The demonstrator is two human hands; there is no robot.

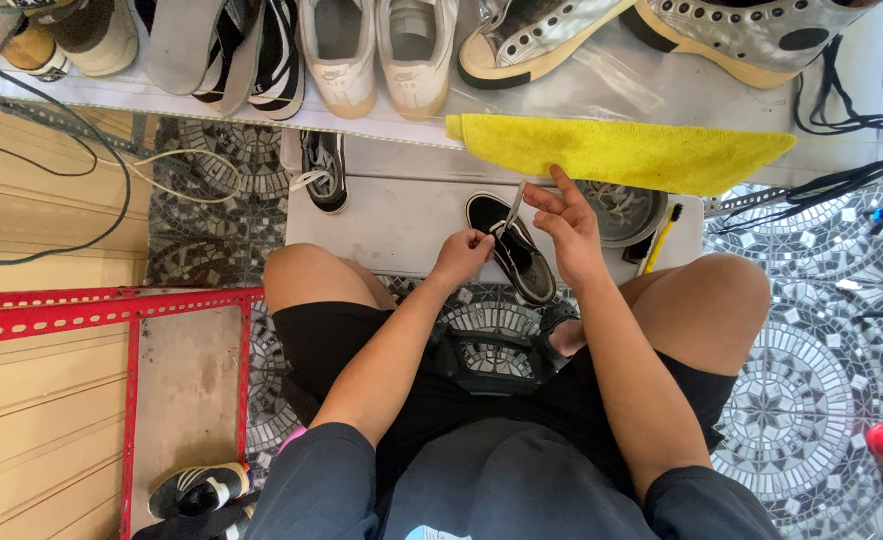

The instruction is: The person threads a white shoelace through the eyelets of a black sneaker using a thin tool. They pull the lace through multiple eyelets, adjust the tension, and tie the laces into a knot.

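Note:
A black low sneaker (517,254) with a white sole lies on a low white table (381,225) in front of my knees. My left hand (461,252) pinches a white lace at the shoe's opening. My right hand (564,222) holds the other end of that white lace (512,207) pulled up from the shoe, fingers partly spread. A second black sneaker (325,170) lies at the table's far left corner.
A yellow cloth (621,148) hangs off a shelf holding several pairs of shoes. A grey basin (626,212) and a yellow-handled brush (659,240) sit right of the shoe. Black laces (851,150) dangle at right. A red metal rack (131,340) stands at left, with another shoe (199,488) below.

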